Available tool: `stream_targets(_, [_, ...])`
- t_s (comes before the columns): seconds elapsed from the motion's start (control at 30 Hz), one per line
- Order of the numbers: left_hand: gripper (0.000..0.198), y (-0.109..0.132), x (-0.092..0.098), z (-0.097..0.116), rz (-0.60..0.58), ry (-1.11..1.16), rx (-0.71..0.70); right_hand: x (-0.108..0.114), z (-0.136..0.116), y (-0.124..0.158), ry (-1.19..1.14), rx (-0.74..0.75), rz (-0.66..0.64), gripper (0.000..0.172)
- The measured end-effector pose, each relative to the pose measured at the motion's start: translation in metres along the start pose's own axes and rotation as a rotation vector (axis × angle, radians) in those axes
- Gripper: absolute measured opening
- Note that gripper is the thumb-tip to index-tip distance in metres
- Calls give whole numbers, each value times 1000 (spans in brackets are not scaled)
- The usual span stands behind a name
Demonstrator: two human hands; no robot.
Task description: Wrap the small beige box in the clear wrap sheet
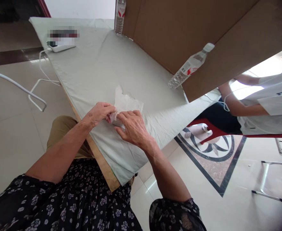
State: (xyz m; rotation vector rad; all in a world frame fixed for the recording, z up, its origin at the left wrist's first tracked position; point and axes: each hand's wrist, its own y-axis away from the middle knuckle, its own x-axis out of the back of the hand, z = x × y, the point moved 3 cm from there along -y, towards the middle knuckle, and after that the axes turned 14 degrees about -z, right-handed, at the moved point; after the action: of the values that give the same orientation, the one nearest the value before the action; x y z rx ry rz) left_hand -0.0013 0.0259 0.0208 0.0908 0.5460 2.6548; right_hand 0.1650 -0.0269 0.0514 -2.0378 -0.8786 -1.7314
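Observation:
A thin white sheet of paper [128,102], torn along its far edge and wrinkled, lies on the cloth-covered table under my hands. My left hand [102,113] pinches its left near corner between thumb and fingers. My right hand [133,126] bends over the near part of the sheet, fingers on top and thumb on the near side, with a whitish fold between them. Both hands are close together. Whether anything lies inside the fold is hidden by my fingers.
A tall cardboard panel [170,35] stands on the pale tablecloth [90,67]. A tilted plastic bottle [189,69] leans against it; another bottle [120,19] stands farther back. A white power strip [62,47] lies at the far left. Another person [263,99] sits at right.

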Motion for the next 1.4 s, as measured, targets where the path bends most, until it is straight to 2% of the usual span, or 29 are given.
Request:
stream_targets(0.1, [21,5,1,3,-58,-39,-4,-1,0,2,-20,14,3,19])
stream_targets(0.2, [27,7,-4,5,-92,-331,-109,-4,2,2,-46,19,18,22])
stream_targets(0.3, [28,7,-12,5,19,-704,-258,-8,5,4,-78,36,61,20])
stream_targets(0.37, [29,6,-15,4,91,-832,-340,-10,9,10,-116,39,156,18])
stream_targets(0.4, [29,5,-16,3,91,-855,-363,-11,13,16,-145,9,233,18])
stream_targets(0.47, [30,5,-17,0,53,-858,-377,-13,26,32,-236,-139,410,19])
stream_targets(0.53, [29,6,-18,-2,32,-848,-363,-20,41,52,-373,-363,499,24])
stream_targets(0.6, [28,8,-20,-5,42,-851,-348,-32,54,67,-527,-547,437,34])
stream_targets(0.7, [28,13,-27,-8,62,-865,-334,-47,61,75,-705,-655,283,57])
stream_targets(0.83, [29,13,-31,-11,70,-903,-318,-55,60,61,-831,-659,283,81])
stream_targets(0.93, [27,12,-32,-11,78,-973,-343,-58,60,46,-888,-660,355,89])
stream_targets(1.13, [23,12,-34,-11,107,-1056,-398,-55,49,26,-895,-588,504,78])
stream_targets(1.4, [26,10,-38,-9,77,-1045,-316,-41,31,10,-916,-522,568,70])
